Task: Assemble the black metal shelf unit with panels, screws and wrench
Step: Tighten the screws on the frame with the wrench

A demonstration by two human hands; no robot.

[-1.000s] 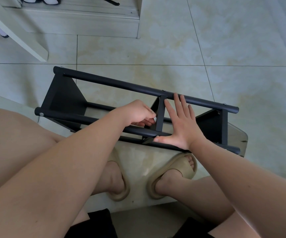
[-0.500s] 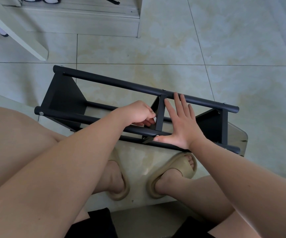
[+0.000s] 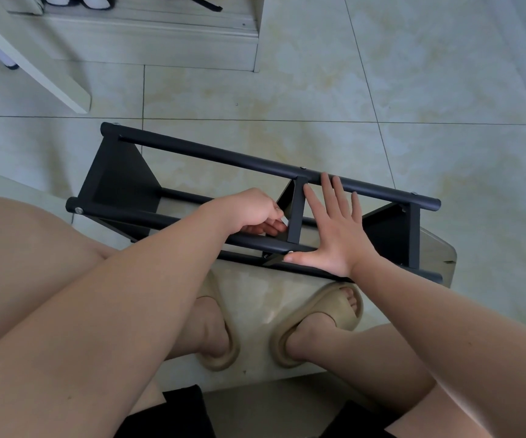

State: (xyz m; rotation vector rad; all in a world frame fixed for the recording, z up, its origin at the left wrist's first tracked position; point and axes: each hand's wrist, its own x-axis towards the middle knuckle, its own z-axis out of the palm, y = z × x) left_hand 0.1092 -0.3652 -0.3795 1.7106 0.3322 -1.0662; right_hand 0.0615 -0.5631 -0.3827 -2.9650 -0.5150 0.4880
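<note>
Almost nothing has changed over the last second: both hands and the shelf (image 3: 223, 156) sit where they did, with only a slight shift of view. I read this as slow fastening work at one joint, not a new step, so progress is flat.

The shelf lies on its side on the floor (image 3: 318, 90), in front of the person's sandals (image 3: 318, 320). The mid panel (image 3: 296, 210) is already standing between the two long rails. One end panel (image 3: 119, 178) is well to its left and the other (image 3: 385, 229) is to its right.

The left grip (image 3: 249, 213) is just left of the mid panel, reaching in between the rails. Its fingers are curled tight and pinch a small pale piece (image 3: 284, 220) that touches the panel's left face. The piece is too small to tell whether it is the wrench or a screw.

The right grip (image 3: 334, 235) is just right of the mid panel, released and flat with the fingers spread. The fingertips reach the far rail and the thumb lies along the near rail. The thumb tip is beside a screw head (image 3: 290, 252) at the panel's foot. It holds nothing and only presses on the frame to steady it.

Judgement: this is mid-task. The frame is mostly up and the mid panel joint is probably being tightened. The risk is that the panel shifts if the bracing hand lifts.
</note>
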